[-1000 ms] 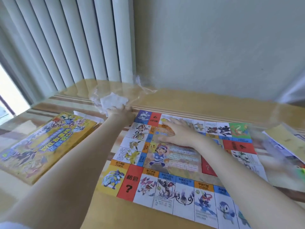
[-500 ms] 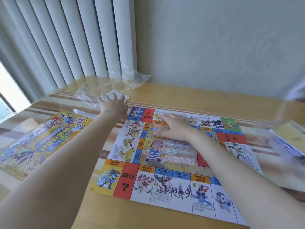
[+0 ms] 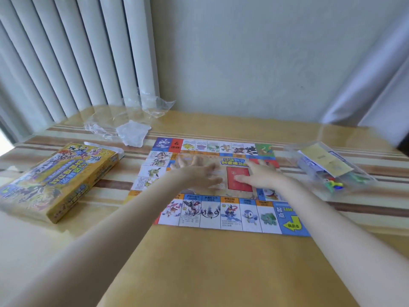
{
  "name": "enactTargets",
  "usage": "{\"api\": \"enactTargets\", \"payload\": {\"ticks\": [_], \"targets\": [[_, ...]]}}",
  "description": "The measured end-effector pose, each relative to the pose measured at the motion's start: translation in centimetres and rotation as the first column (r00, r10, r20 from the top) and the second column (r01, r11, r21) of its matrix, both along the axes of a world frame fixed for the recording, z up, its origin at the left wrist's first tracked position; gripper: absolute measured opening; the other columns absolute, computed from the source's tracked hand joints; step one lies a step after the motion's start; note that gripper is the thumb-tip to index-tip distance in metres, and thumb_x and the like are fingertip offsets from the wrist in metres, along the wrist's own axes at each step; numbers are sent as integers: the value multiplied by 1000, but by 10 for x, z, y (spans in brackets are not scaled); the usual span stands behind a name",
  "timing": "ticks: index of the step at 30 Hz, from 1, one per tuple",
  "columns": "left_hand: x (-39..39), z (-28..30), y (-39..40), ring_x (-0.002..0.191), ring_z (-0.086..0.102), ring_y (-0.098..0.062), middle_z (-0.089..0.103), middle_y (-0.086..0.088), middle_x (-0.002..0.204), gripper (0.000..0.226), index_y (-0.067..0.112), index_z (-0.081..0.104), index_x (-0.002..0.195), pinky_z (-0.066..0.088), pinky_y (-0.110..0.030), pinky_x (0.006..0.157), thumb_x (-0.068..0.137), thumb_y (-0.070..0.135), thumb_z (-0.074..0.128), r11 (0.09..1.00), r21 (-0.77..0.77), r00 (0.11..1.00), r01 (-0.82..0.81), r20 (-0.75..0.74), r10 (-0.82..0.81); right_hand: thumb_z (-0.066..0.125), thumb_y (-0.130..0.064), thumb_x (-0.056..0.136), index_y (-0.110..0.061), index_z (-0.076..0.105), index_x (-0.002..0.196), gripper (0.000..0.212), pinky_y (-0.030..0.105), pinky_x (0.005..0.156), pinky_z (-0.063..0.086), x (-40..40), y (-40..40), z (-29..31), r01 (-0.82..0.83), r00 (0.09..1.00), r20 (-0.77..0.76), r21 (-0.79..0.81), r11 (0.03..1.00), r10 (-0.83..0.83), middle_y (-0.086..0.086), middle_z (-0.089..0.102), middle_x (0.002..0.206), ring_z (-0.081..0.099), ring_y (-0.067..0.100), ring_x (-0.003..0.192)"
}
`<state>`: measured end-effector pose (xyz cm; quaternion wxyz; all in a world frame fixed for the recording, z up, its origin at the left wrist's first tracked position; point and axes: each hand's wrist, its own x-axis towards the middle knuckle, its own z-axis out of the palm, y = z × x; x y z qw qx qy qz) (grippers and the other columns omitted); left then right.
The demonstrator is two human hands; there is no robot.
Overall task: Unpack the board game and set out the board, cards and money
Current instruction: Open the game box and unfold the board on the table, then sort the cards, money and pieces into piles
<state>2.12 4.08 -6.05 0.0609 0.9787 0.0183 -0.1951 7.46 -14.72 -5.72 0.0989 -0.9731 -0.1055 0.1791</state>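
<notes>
The colourful paper game board (image 3: 221,214) lies unfolded flat on the wooden table (image 3: 210,262). My left hand (image 3: 194,171) is blurred over the board's middle, fingers spread and flat. My right hand (image 3: 259,173) rests flat on the board's centre beside the red rectangle. The yellow game box (image 3: 57,180) sits to the left of the board. A clear plastic tray (image 3: 327,171) holding paper sheets and small coloured pieces stands to the right of the board.
Crumpled clear plastic wrap (image 3: 130,127) lies at the back left near the vertical blinds (image 3: 77,56). A grey wall runs behind the table. Bare tabletop stretches between the board and the front edge.
My left hand has come off the plastic wrap at the back left and moved onto the board's middle. My right hand slid right across the board. The view has shifted right, revealing the tray.
</notes>
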Motion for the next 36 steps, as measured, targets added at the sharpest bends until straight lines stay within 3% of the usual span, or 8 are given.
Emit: {"api": "enactTargets", "payload": {"ticks": [7, 13, 18, 21, 24, 27, 31, 36], "targets": [[-35, 13, -33, 136, -13, -52, -13, -2, 157, 79, 47, 0, 145, 4, -71, 105, 82, 71, 40, 998, 64, 1000, 3, -26, -1, 49, -63, 84, -27, 15, 149, 81, 53, 113, 19, -34, -34, -1, -48, 998, 42, 50, 998, 46, 7, 7, 157, 8, 32, 144], [-31, 36, -88, 141, -10, -43, -13, -6, 157, 69, 35, 4, 149, 1, -65, 109, 92, 54, 40, 981, 23, 972, 194, 129, -196, 52, -28, 91, -10, 51, 128, 41, 42, 103, 35, -27, -79, 28, 69, 908, 388, 231, 970, -158, 13, 41, 138, 37, 30, 128], [-22, 26, -145, 142, -10, -40, -8, -2, 158, 70, 33, 7, 149, -1, -65, 109, 92, 53, 43, 948, -14, 943, 317, 115, -314, 48, -12, 91, -16, 47, 126, 35, 40, 89, 39, -35, -123, 20, 163, 918, 368, -18, 986, -145, 12, 37, 127, 37, 32, 118], [-12, 23, -168, 144, 4, -35, 7, -4, 157, 64, 28, 17, 148, 5, -62, 110, 94, 44, 45, 938, -43, 920, 345, 214, -329, 46, -5, 90, -13, 52, 122, 33, 37, 82, 40, -37, -136, 17, 57, 928, 372, -83, 995, -22, 12, 38, 126, 41, 31, 116], [-1, 20, -186, 137, 28, -30, 25, -6, 152, 53, 19, 29, 144, 24, -52, 111, 95, 32, 45, 926, -116, 882, 360, 364, -298, 47, -11, 88, -7, 64, 94, 19, 34, 77, 44, -31, -148, 29, 11, 933, 360, 55, 998, -30, 12, 56, 111, 55, 30, 101], [9, 17, -200, 132, 37, -27, 32, -8, 148, 49, 11, 35, 141, 33, -43, 107, 94, 23, 45, 906, -216, 868, 365, 430, -247, 49, -14, 85, -7, 65, 97, 21, 34, 79, 47, -15, -164, 39, 131, 857, 457, 252, 959, -237, 11, 65, 103, 56, 31, 103], [22, 12, -215, 137, 30, -26, 25, -5, 153, 51, 10, 33, 143, 30, -38, 110, 94, 17, 44, 889, -226, 855, 397, 444, -268, 60, -35, 84, -13, 45, 128, 51, 39, 95, 39, 5, -180, 29, 329, 869, 331, 170, 929, -368, 14, 49, 129, 41, 35, 122], [41, 6, -225, 135, 30, -27, 31, -7, 149, 49, 14, 39, 141, 26, -35, 110, 92, 13, 43, 888, -196, 826, 415, 489, -278, 68, -51, 76, -12, 37, 132, 75, 42, 96, 35, 16, -175, 20, 343, 855, 339, 198, 918, -392, 15, 44, 132, 37, 36, 124]]}}
